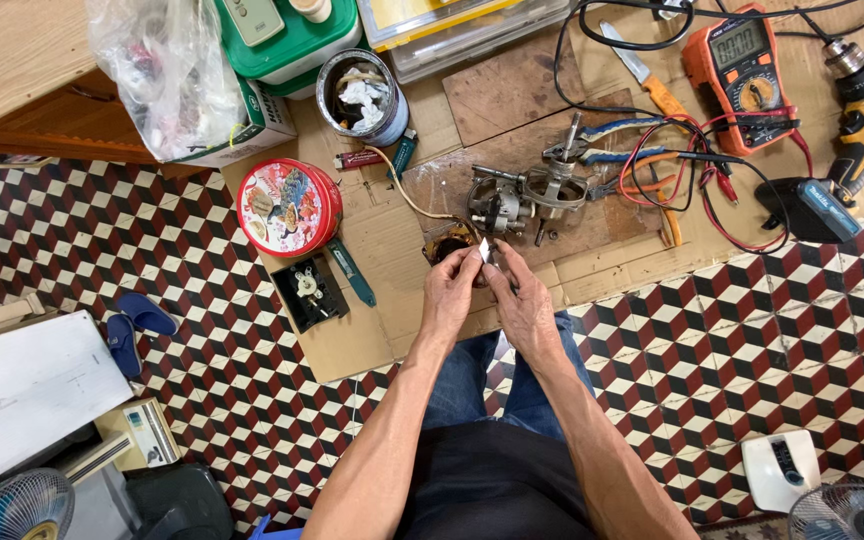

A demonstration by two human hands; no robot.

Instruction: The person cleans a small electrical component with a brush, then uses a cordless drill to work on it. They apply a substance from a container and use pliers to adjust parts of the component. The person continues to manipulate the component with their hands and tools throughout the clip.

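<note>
A small, pale, shiny piece [485, 249], too small to tell exactly what it is, is pinched between the closed fingertips of the left hand [451, 290] and the right hand [524, 300], just below the grey metal motor assembly [524, 196] on the cardboard [392, 250].

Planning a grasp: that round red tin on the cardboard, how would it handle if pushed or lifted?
The round red tin lies flat, lid up, so it would probably slide on the cardboard rather than tip. Its smooth, glossy lid looks slippery. It seems wide for one hand; gripping its rim is likely safer. Its weight cannot be judged.
</note>
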